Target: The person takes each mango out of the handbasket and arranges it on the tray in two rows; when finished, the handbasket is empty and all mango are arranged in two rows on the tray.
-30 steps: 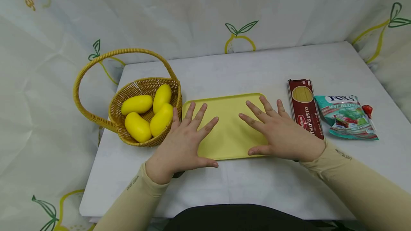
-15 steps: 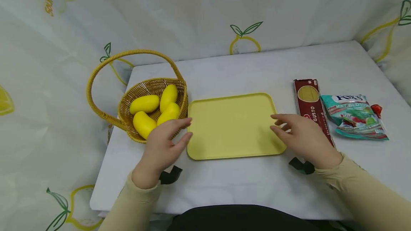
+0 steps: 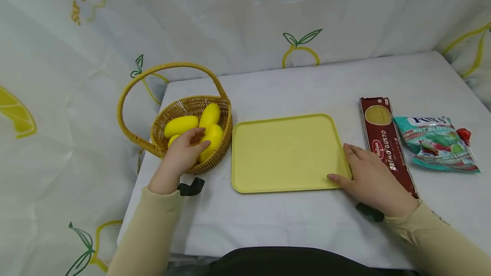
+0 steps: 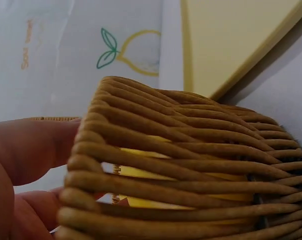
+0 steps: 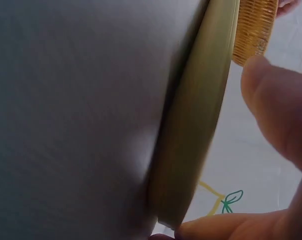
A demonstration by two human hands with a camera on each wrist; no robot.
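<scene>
In the head view my left hand point(image 3: 180, 152) reaches over the near rim of a wicker basket point(image 3: 220, 159), among several smooth yellow oval fruits that look like mangoes point(image 3: 212, 139). Its fingers and thumb are spread apart beside the nearest right one; contact cannot be made out. In the left wrist view the basket's weave point(image 4: 191, 150) hides most of the fruit. My right hand point(image 3: 370, 178) is at the right side of a yellow tray point(image 3: 287, 152). Its thumb extends over the near right corner, and the fingertips touch the outer edge point(image 5: 191, 130).
Right of the tray lies a dark red spaghetti pack point(image 3: 383, 139), partly behind my right hand. Beyond it are a teal bag of Fox's sweets point(image 3: 435, 144) and a small red wrapped item point(image 3: 464, 135). The basket's tall handle point(image 3: 172, 66) arches over its far side.
Both hands were spread over the tray, then drew apart. My left hand has moved into the basket; my right has come down to the tray's right edge. The view has shifted slightly left.
</scene>
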